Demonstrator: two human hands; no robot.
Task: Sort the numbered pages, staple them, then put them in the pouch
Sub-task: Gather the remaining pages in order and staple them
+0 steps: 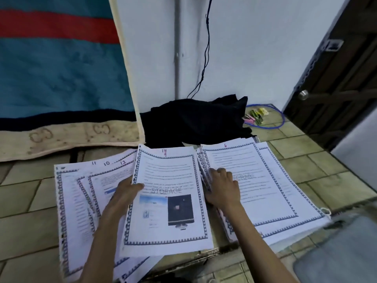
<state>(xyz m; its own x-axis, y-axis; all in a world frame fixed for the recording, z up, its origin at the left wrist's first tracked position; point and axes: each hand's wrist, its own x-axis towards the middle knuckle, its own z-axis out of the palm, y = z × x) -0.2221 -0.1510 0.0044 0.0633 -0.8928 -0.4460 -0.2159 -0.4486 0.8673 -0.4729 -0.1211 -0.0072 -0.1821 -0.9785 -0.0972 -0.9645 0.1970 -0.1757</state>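
Stage: sorting under way; stapling and pouching not yet done.
Left hand [127, 189]: grips the page marked 14/9 [167, 201] by its left edge.
Right hand [221, 187]: fingers rest flat on the stack topped by page 6 [265, 180].
Sorted pages [81, 190]: 11, 10, 12 fanned at left.
Stapler, pouch: not identifiable.

Home room, tiled floor [24, 201], hanging blanket [61, 68], wooden door [336, 78]

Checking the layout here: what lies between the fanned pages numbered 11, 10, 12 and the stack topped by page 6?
In the head view, the STORAGE page, gripped by the left hand; the right hand rests on the stack beside it.
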